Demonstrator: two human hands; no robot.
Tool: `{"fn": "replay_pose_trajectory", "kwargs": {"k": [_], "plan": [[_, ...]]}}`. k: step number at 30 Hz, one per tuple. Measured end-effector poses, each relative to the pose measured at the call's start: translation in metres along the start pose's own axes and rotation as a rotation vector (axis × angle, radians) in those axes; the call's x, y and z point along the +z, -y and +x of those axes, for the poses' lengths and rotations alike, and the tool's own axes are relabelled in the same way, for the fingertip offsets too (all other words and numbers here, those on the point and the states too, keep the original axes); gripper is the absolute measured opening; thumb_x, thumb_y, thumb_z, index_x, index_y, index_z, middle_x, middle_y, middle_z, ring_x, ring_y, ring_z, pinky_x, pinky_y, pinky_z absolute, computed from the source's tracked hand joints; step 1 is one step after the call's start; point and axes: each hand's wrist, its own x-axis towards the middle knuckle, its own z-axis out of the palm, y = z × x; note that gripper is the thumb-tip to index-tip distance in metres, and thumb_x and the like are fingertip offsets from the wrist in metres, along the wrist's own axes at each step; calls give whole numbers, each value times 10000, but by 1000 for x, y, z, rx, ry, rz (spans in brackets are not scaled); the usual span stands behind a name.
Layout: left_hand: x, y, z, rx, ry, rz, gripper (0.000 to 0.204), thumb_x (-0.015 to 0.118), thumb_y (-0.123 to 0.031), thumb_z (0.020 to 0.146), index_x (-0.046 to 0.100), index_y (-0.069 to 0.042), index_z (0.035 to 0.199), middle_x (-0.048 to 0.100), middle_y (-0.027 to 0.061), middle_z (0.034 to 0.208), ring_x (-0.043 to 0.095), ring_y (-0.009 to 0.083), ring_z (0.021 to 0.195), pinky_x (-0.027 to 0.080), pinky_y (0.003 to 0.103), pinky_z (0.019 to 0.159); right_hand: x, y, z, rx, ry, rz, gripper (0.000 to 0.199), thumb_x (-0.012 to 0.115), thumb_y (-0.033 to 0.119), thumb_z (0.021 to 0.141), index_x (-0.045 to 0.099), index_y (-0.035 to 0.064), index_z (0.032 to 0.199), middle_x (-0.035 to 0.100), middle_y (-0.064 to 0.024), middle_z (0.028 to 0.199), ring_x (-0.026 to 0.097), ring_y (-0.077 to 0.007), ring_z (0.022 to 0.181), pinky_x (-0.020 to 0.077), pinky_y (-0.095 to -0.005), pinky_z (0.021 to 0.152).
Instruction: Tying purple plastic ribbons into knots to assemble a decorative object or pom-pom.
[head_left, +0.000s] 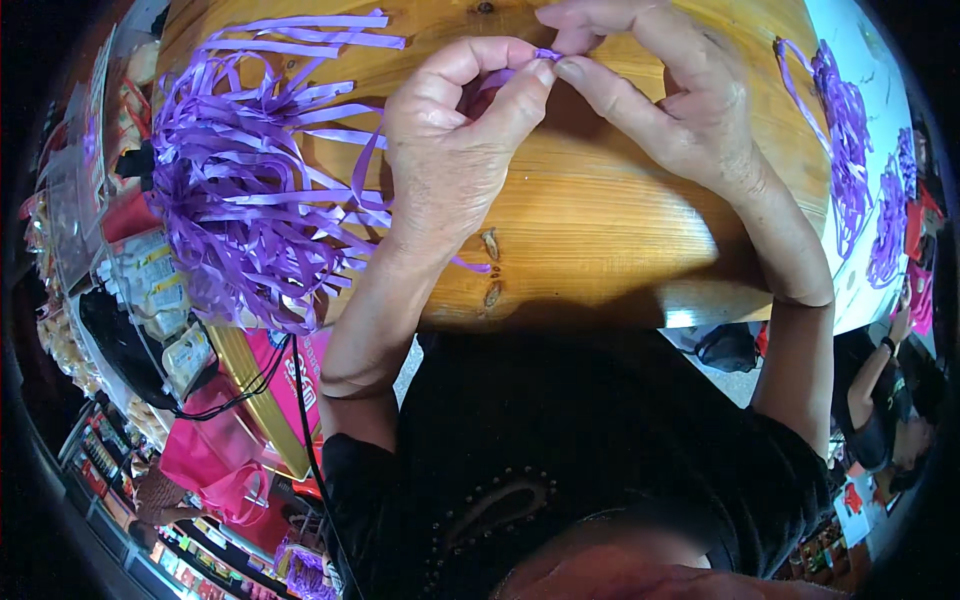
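Over the far part of the wooden table, my left hand pinches a thin purple ribbon between thumb and forefinger. The ribbon is bunched small at the fingertips, and a strand shows inside the curl of that hand. My right hand meets it from the right, its thumb tip on the ribbon and its forefinger raised and curved above. Whether the ribbon is knotted there is too small to tell. Beside my left hand lies a large loose heap of purple ribbon strips, some reaching under my left wrist.
Knotted purple ribbon bundles lie on a white surface to the right. Left of the table are plastic packages, a black cable and pink bags. Another person's arm shows at the far right.
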Motion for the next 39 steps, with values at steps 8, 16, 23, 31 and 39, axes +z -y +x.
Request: {"fn": "replay_pose_trajectory", "kwargs": {"k": [8, 16, 23, 31, 39], "plan": [[0, 0, 0, 23, -12, 90, 152, 654, -23, 795, 622, 8, 940, 615, 17, 832, 519, 47, 679, 395, 159, 586, 13, -18, 1, 41, -150, 665, 145, 639, 10, 789, 624, 17, 933, 615, 0, 791, 547, -57, 711, 433, -191, 640], [0, 1, 2, -82, 78, -145, 157, 615, -30, 823, 596, 20, 970, 572, 8, 774, 432, 54, 602, 330, 196, 527, 21, -37, 4, -291, -86, 924, 97, 620, -11, 806, 621, 20, 898, 612, 4, 803, 551, -56, 743, 443, -188, 692], [0, 4, 3, -217, 137, -491, 147, 569, -71, 856, 586, 7, 980, 382, -53, 641, 300, 66, 559, 282, 227, 527, 21, -46, 1, 154, -24, 1011, 80, 621, -26, 808, 615, 10, 879, 625, -30, 836, 567, -78, 773, 463, -210, 714], [-12, 12, 4, -172, 170, -598, 137, 617, -18, 821, 612, -5, 957, 594, 22, 788, 401, 67, 575, 310, 225, 514, -1, 3, 2, 336, 25, 398, 99, 635, 3, 808, 637, 1, 907, 644, -53, 858, 590, -89, 806, 471, -217, 726], [-11, 12, 4, -159, 173, -587, 153, 616, -4, 818, 611, -3, 971, 607, 36, 825, 412, 62, 593, 312, 220, 511, -1, 2, 2, 296, 22, 395, 125, 655, -14, 779, 647, 15, 901, 643, -66, 845, 605, -122, 782, 474, -230, 705]]}}
